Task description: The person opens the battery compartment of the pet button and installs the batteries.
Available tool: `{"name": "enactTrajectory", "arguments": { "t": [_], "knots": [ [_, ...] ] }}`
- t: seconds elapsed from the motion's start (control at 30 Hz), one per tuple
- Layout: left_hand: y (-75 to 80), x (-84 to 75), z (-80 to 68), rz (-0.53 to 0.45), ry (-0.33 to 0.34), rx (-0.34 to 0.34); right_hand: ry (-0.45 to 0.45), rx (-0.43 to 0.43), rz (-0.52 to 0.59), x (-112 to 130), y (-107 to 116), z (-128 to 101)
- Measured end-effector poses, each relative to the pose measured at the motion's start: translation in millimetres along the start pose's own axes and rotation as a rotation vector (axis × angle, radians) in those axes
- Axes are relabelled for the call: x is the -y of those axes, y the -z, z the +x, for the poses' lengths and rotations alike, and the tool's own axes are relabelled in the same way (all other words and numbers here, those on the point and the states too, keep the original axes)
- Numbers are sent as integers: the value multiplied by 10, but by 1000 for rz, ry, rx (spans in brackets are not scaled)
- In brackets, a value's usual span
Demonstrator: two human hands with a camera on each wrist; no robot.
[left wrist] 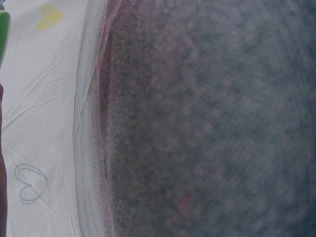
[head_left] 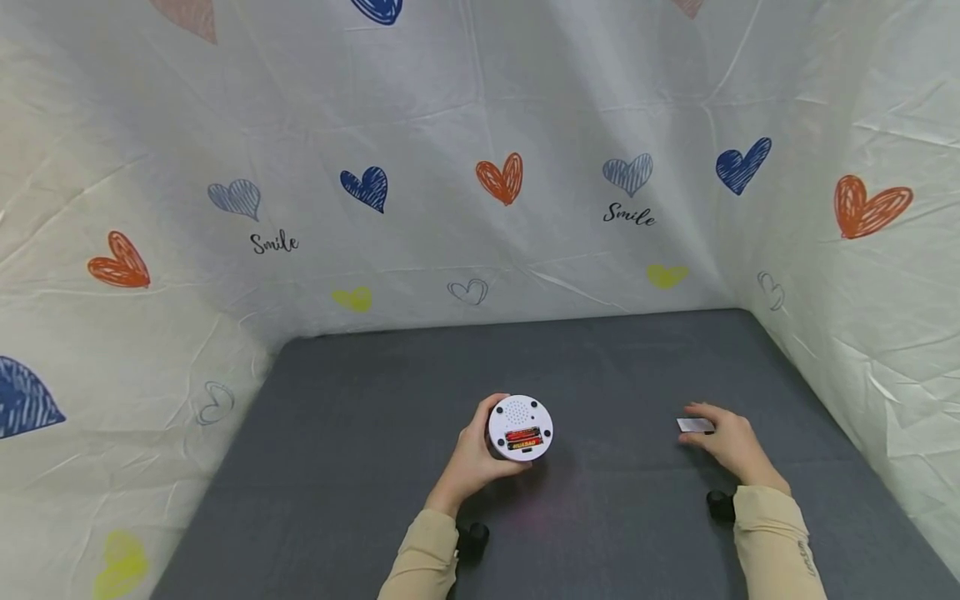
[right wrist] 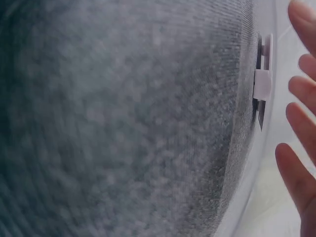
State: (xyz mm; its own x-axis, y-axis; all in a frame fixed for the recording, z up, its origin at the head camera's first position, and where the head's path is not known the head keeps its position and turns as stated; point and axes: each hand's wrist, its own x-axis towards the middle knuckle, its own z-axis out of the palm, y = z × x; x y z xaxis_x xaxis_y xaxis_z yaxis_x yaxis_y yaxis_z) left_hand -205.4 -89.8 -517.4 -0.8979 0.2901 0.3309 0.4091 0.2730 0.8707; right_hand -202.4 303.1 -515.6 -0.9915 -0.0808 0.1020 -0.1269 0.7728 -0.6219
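Note:
My left hand (head_left: 476,457) grips a round white battery-powered device (head_left: 517,410) by its rim, with its underside facing me. Two red and black batteries (head_left: 523,437) sit side by side in its uncovered compartment. At the left wrist view's edge only a green strip (left wrist: 4,34) and a sliver of finger show. Over to the right, a small white battery cover (head_left: 692,425) lies on the table. My right hand (head_left: 731,442) hovers above it with thumb and fingers apart; the right wrist view shows a gap between the fingers (right wrist: 291,170) and the cover (right wrist: 263,85).
A dark grey cloth covers the table (head_left: 360,400). A white curtain (head_left: 420,242) printed with hearts encloses the back and both sides. Black wrist cameras sit under both sleeves, the left one (head_left: 472,542) and the right one (head_left: 721,506), close above the cloth.

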Motion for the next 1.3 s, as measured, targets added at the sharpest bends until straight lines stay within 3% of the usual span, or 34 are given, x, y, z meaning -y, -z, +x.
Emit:
{"name": "enactTrajectory", "arguments": {
  "t": [0.4, 0.7, 0.93, 1.07, 1.3],
  "knots": [
    [11, -21, -10, -3, 18, 1, -61, 130, 5, -91, 16, -15],
    [15, -39, -15, -2, 31, -4, -11, 116, -23, -137, 2, 6],
    [59, -305, -41, -16, -7, 9, 45, 66, -75, -151, -9, 26],
    [72, -379, -44, -9, 11, 23, 35, 44, -86, -136, -13, 34],
    [72, -366, -45, -22, 25, 34, 17, 26, -95, -110, -23, 41]
  ]
}}
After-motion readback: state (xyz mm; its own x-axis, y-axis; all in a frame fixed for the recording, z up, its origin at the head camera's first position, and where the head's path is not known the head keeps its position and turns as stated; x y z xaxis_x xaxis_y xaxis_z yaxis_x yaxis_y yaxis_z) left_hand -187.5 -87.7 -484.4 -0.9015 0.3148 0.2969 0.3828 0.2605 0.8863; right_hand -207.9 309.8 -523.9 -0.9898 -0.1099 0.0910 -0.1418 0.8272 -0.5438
